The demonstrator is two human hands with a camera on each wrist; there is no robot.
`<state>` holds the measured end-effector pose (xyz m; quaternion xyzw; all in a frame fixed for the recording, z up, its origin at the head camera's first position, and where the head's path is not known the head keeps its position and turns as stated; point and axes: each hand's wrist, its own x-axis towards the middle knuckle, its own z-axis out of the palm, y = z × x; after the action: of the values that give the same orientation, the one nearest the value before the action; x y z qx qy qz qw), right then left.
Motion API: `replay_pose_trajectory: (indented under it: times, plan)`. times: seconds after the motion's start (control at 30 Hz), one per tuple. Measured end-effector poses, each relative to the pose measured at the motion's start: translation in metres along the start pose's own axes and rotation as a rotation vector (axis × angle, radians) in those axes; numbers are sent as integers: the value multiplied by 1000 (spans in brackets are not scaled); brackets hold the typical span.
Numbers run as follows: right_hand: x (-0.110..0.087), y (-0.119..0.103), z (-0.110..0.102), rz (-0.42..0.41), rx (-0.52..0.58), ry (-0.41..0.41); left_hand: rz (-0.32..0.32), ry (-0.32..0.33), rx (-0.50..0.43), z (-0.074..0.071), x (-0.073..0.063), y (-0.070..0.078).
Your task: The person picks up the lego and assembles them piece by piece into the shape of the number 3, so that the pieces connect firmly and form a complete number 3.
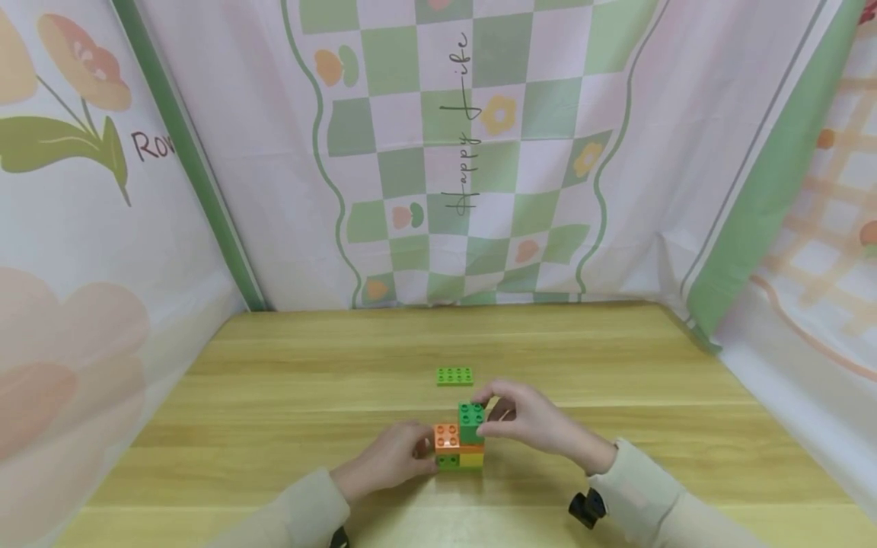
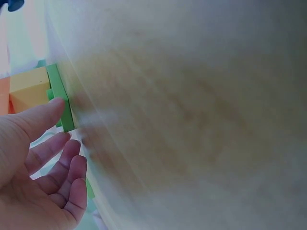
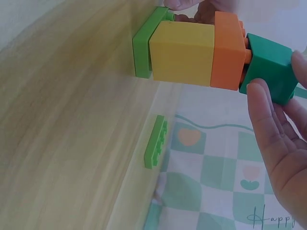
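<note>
On the table stands a short stack of toy building bricks: a light green base plate [image 3: 142,50], a yellow brick [image 3: 182,53] on it, an orange brick [image 1: 447,437] across that. A dark green brick [image 1: 471,423] sits on the orange brick's right part, slightly tilted, a narrow gap showing between them in the right wrist view. My right hand [image 1: 530,420] pinches this green brick between thumb and fingers. At the stack's left, my left hand [image 1: 392,457] holds the base plate's end with thumb and index finger; its other fingers are curled loosely in the left wrist view.
A separate light green plate [image 1: 455,377] with studs lies on the wooden table [image 1: 308,380] behind the stack. A patterned curtain [image 1: 479,167] hangs along the table's back edge, with more printed cloth at both sides.
</note>
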<state>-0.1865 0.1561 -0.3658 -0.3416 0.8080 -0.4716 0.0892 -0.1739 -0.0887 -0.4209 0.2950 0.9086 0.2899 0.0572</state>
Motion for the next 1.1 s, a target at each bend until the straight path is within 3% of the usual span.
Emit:
replay_pose_trajectory:
  times: [0.7, 1.1]
  plan:
    - [-4, -1, -1, -96, -9, -20, -6, -12, -4, -1, 1, 1]
    - [-1, -5, 1, -143, -131, -39, -9, -13, -7, -1, 0, 0]
